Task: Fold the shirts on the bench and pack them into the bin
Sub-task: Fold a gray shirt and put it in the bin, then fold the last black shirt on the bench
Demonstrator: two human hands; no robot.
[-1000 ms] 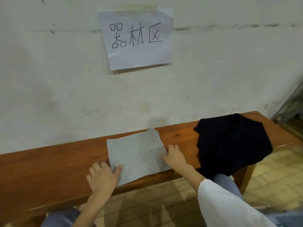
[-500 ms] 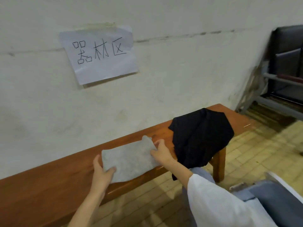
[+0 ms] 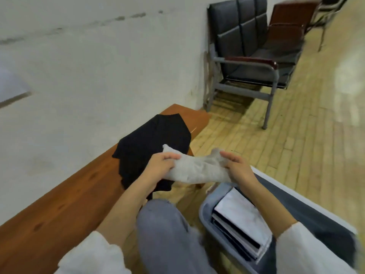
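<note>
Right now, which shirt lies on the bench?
The black shirt, draped over the bench. The grey shirt is gripped by left hand and right hand; folded shirts lie in the bin.

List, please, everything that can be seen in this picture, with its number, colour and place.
bench: one, brown wood, along the white wall
black shirt: one, black, loose on the bench
grey shirt: one, grey, folded, held in the air between bench and bin
bin: one, blue-grey, on the floor
folded clothes: one stack, white on top, dark beneath, inside the bin
black chair: one, black, grey frame, by the wall beyond the bench
brown chair: one, dark brown, beside the black chair, farther off
floor: one, yellowish
knee: one, blue-grey trousers, between bench and bin
left hand: one, grips the grey shirt's left end
right hand: one, pinches its right end
</note>
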